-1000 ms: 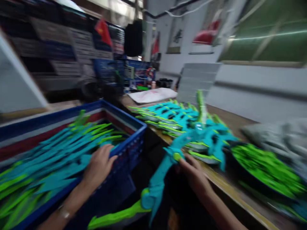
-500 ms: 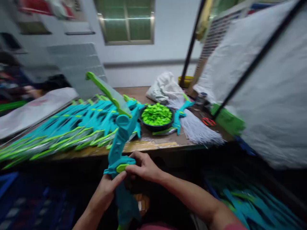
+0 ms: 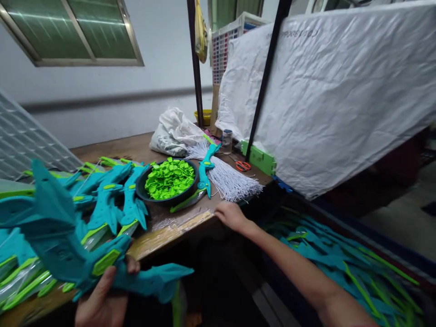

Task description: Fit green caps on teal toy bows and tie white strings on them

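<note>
My left hand (image 3: 102,299) is wrapped round a teal plastic toy bow (image 3: 57,245) at lower left. Its thumb rests by a lime-green hexagonal piece (image 3: 106,262) set in the bow's middle. My right hand (image 3: 232,215) is at the table's front edge, just below the loose ends of a bundle of white cords (image 3: 235,181). Its fingers are curled closed, and what they hold, if anything, is hidden. A black bowl (image 3: 139,186) heaped with small green plastic pieces (image 3: 170,178) stands left of the cords. Another teal bow (image 3: 205,168) lies between bowl and cords.
Several teal bows (image 3: 105,200) lie in a row along the left of the table. A white sack (image 3: 173,131), a jar (image 3: 226,141) and orange-handled scissors (image 3: 243,166) are farther back. More bows (image 3: 327,254) fill a container at lower right. A black pole (image 3: 265,86) rises at the right.
My view has turned right. My right hand has left the bow's middle and moved to the table edge by the cords. The bow in my left hand has tilted over to the left.
</note>
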`<action>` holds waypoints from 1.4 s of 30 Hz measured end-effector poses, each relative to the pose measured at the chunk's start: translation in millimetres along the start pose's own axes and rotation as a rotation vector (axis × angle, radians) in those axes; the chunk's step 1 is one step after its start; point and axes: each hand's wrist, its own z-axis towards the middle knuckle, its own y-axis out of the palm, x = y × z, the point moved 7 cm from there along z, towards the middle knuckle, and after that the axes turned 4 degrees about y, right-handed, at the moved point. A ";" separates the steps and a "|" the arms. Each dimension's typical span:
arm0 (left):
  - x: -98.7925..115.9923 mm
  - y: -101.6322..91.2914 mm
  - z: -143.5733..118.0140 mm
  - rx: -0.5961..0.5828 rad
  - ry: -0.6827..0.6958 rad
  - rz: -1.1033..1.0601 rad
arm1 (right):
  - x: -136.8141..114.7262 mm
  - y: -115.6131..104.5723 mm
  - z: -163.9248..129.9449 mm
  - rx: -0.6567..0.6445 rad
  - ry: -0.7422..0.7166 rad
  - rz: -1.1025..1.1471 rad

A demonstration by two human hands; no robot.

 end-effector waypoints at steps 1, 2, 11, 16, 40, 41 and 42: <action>-8.9 3.9 -1.4 -0.009 -0.030 -0.040 | 12.1 -3.6 12.4 0.030 0.044 -0.053; -19.2 6.9 -3.2 -0.011 -0.066 -0.087 | 20.6 -5.4 25.7 0.048 0.066 -0.102; -70.3 8.9 -26.9 0.007 -0.269 -0.329 | 32.1 11.3 92.6 0.055 -0.108 -0.222; -72.6 7.6 -23.4 -0.039 -0.315 -0.354 | 30.3 8.0 60.6 0.191 -0.174 -0.077; -86.6 13.8 -15.4 -0.290 -0.406 -0.507 | -178.3 62.6 -117.0 -0.406 -0.466 1.258; -79.5 11.7 -12.2 -0.309 -0.385 -0.498 | -164.0 67.7 -111.3 -0.429 -0.301 1.382; -72.0 10.0 -9.2 -0.336 -0.358 -0.477 | -147.7 71.6 -103.9 -0.393 -0.124 1.488</action>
